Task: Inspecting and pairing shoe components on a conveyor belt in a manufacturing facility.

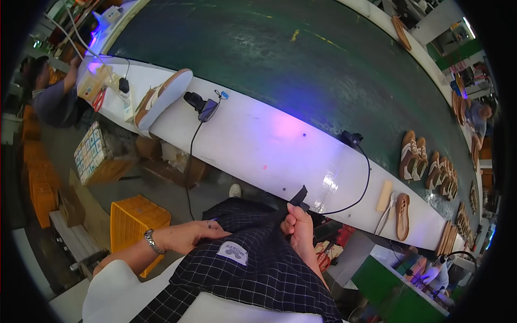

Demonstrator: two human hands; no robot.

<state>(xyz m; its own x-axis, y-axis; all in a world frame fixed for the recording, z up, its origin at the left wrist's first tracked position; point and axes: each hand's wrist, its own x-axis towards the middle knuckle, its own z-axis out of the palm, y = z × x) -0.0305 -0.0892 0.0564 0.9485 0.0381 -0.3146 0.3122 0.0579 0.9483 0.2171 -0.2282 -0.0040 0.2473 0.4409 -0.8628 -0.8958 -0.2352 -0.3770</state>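
Note:
A black apron (237, 285) with a white grid pattern and a pale patch covers my front. My right hand (299, 226) is closed around a black fabric strap (302, 195), whose end sticks up above the fist near the bench edge. On the other side, my left hand (194, 236), with a watch at its wrist, pinches the apron cloth beside the patch; its fingertips are partly hidden. The cloth is drawn up between both hands.
A long white bench (242, 137) runs along a green conveyor belt (247, 59). On it are a brown-and-white sneaker (164, 99), black corded devices (202, 106) and a tan sole (402, 216). Shoes (413, 156) stand on the belt. A yellow crate (137, 215) stands left; co-workers (54, 97) sit beyond.

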